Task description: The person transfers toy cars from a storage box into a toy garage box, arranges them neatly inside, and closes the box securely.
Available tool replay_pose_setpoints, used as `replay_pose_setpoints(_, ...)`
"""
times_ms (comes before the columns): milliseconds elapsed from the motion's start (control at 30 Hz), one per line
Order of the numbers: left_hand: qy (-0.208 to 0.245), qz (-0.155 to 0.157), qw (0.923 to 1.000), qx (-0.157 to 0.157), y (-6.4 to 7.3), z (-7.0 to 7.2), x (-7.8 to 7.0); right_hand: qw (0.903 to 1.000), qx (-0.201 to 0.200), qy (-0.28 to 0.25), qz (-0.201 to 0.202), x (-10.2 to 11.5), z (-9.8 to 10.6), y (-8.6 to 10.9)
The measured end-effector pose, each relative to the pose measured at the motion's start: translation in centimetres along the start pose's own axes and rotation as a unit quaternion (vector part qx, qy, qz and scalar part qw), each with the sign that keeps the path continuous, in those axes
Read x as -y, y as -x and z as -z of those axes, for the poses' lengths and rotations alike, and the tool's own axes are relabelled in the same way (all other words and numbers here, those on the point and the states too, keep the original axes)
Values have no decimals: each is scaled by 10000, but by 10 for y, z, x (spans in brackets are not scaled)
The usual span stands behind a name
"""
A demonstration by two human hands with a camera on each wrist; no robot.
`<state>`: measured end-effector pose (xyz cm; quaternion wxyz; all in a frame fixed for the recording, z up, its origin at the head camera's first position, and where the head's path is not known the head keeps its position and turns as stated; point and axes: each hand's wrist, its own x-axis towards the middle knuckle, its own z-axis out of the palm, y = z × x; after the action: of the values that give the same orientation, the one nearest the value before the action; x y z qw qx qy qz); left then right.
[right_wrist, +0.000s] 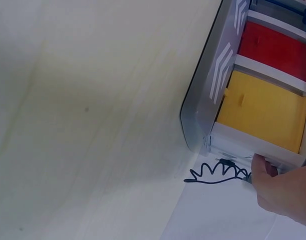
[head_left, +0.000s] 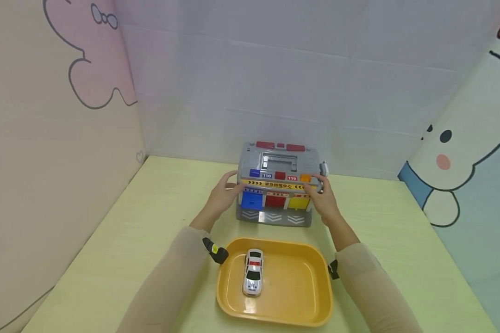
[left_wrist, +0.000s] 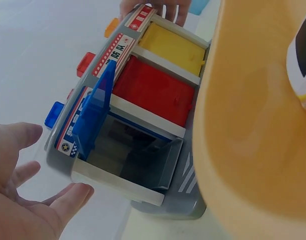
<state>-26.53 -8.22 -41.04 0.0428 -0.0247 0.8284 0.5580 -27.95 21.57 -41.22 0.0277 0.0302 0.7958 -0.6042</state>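
A grey toy garage with a blue, a red and a yellow door stands at the back of the table. Its blue door is swung up and outward, baring a dark compartment; the red door and yellow door are down. At the garage's left end is my left hand, fingers spread and fingertips right by the corner. My right hand grips the right end, thumb toward the front and fingers behind; part of it is hidden in the right wrist view.
Nearer me sits a yellow tray with a white toy police car in it. A coiled dark cord hangs by the garage's right end. Walls with cartoon figures border the pale table.
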Motion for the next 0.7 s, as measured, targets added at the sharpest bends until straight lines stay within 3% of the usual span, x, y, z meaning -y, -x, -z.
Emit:
replay_pose_setpoints(400,-157,-97,9997,-164,28,12,7,10000,29,31,59,-1,-1,0)
replay_pose_setpoints(700,-417,-480,9977,226,56,9,13,10000,18,2,78,-2,-1,0)
